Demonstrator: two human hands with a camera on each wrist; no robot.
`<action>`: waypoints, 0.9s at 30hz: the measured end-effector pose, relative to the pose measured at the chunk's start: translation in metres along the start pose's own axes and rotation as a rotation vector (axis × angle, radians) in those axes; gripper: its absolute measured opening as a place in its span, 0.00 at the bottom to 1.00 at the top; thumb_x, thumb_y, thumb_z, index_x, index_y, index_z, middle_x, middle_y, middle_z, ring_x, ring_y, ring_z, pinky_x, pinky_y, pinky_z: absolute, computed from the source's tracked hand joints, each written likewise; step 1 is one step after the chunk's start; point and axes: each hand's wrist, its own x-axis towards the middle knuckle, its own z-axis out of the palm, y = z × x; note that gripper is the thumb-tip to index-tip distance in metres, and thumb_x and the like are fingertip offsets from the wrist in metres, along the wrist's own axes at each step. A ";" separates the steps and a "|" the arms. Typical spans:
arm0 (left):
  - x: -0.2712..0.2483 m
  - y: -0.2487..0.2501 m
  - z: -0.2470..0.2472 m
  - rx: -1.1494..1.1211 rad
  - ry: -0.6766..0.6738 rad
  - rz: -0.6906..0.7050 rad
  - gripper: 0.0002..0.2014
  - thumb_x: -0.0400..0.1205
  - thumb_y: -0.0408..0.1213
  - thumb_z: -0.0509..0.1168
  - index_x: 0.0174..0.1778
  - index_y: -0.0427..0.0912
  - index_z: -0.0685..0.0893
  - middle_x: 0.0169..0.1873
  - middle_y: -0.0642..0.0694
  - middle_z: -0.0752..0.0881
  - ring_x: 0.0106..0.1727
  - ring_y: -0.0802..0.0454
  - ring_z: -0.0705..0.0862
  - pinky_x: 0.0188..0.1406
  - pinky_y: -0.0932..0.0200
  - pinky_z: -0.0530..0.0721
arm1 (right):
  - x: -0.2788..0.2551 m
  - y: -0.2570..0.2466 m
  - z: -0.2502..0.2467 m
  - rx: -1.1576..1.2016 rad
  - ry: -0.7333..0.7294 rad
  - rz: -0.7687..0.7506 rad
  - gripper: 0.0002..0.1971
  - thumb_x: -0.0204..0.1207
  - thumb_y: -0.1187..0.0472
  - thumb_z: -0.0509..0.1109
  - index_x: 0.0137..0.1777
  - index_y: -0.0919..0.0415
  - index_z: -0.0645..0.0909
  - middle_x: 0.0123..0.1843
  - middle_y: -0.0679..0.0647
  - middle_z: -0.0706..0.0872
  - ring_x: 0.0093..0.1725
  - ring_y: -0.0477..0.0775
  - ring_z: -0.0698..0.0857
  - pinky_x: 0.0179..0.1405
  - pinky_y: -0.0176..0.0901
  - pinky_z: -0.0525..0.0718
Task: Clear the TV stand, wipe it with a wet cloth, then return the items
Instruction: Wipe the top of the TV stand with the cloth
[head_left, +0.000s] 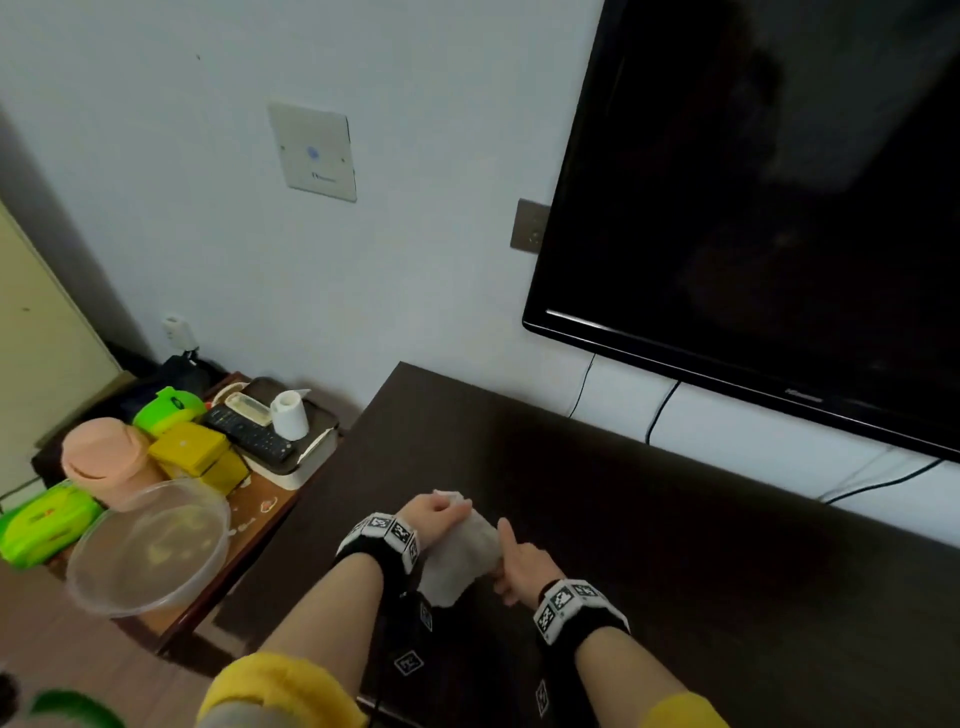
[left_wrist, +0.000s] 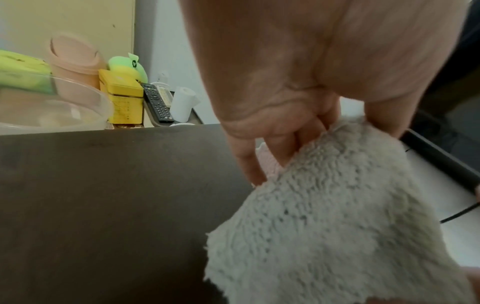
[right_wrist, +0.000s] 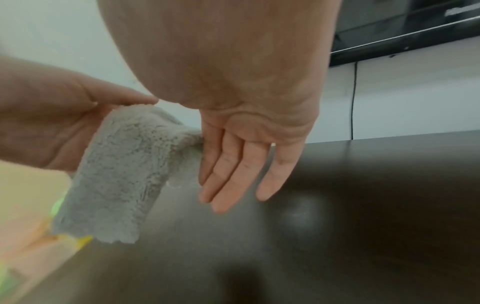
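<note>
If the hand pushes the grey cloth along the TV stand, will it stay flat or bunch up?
Probably bunches: the cloth hangs limp from the left hand. Its fluffy pile likely drags on the TV stand. Pressing with the right hand flat should help.

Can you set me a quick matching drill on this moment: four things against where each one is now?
Things:
1. cloth
2. remote
3. clear bowl
4. TV

Places:
A. on the wall above the TV stand
B. at the near end of the side table
C. held in the left hand
D. beside the paper roll

Pairs: 1-C, 2-D, 3-B, 4-A
</note>
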 end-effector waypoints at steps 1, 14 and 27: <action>0.001 0.006 0.001 -0.017 0.038 0.018 0.15 0.83 0.50 0.62 0.43 0.43 0.86 0.47 0.44 0.87 0.52 0.51 0.85 0.61 0.54 0.81 | 0.001 -0.002 -0.007 0.073 0.009 -0.013 0.34 0.84 0.39 0.41 0.50 0.61 0.85 0.46 0.56 0.90 0.45 0.56 0.88 0.42 0.41 0.80; 0.007 0.012 -0.026 0.073 0.252 -0.162 0.19 0.75 0.51 0.72 0.52 0.42 0.80 0.48 0.45 0.84 0.50 0.48 0.82 0.52 0.56 0.80 | 0.024 -0.022 -0.037 0.399 0.148 -0.170 0.15 0.76 0.56 0.71 0.51 0.71 0.87 0.38 0.60 0.84 0.39 0.52 0.80 0.41 0.44 0.77; 0.026 -0.016 -0.048 0.199 0.060 -0.434 0.30 0.70 0.40 0.73 0.66 0.36 0.71 0.48 0.38 0.87 0.46 0.43 0.89 0.53 0.51 0.87 | 0.050 -0.036 -0.013 0.024 -0.045 0.232 0.31 0.69 0.48 0.71 0.69 0.65 0.74 0.58 0.61 0.83 0.55 0.60 0.84 0.48 0.45 0.80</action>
